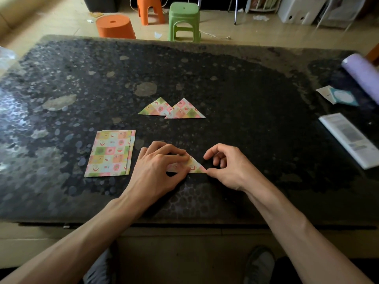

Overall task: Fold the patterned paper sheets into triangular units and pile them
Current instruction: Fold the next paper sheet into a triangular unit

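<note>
Table point(246, 89) fills the view. Sheet stack point(110, 153) lies near-left on it. Left triangle point(154, 108) and right triangle point(185, 110) lie at centre, behind the stack, the right one overlapping the left one's corner. Third triangle point(194, 166) lies near-centre, just right of the stack. Left hand point(158, 167) lies on it, and the right hand point(227, 167) touches its right corner. Roll point(363, 74) lies at the far right edge, with cards point(338, 96) beside it and a leaflet point(350, 140) nearer. Stools point(184, 21) stand on the floor behind the table.
</note>
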Demonstrator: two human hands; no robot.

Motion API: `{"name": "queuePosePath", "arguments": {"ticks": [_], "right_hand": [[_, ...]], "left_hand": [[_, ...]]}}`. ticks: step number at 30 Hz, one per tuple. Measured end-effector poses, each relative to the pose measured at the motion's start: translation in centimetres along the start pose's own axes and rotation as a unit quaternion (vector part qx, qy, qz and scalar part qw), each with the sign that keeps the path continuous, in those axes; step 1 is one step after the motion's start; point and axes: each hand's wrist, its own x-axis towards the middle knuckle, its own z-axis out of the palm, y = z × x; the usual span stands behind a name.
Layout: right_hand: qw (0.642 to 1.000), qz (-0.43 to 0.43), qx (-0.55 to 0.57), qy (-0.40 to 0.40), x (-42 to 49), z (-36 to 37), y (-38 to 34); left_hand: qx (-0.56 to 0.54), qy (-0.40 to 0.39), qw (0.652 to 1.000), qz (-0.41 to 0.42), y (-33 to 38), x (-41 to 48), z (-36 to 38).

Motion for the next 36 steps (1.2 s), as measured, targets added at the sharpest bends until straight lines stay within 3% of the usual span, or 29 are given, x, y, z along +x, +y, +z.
{"name": "queuePosePath", "arguments": {"ticks": [9,14,36], "right_hand": [[0.999,0.015,0.035,-0.015,0.1,-0.3,-0.1],[0.999,0.002,-0.036,0.034,-0.2,1.1,0.0],[0.989,0.012,-0.141,0.049,-0.4,2.3,-1.1]], "left_hand": [[0.003,0.001,1.000,-0.007,0.2,0.0,0.0],[-0.005,0.002,1.000,-0.014,0.3,0.0,0.0],[-0.049,-0.026,0.998,-0.033,-0.2,0.3,-0.3]]}}
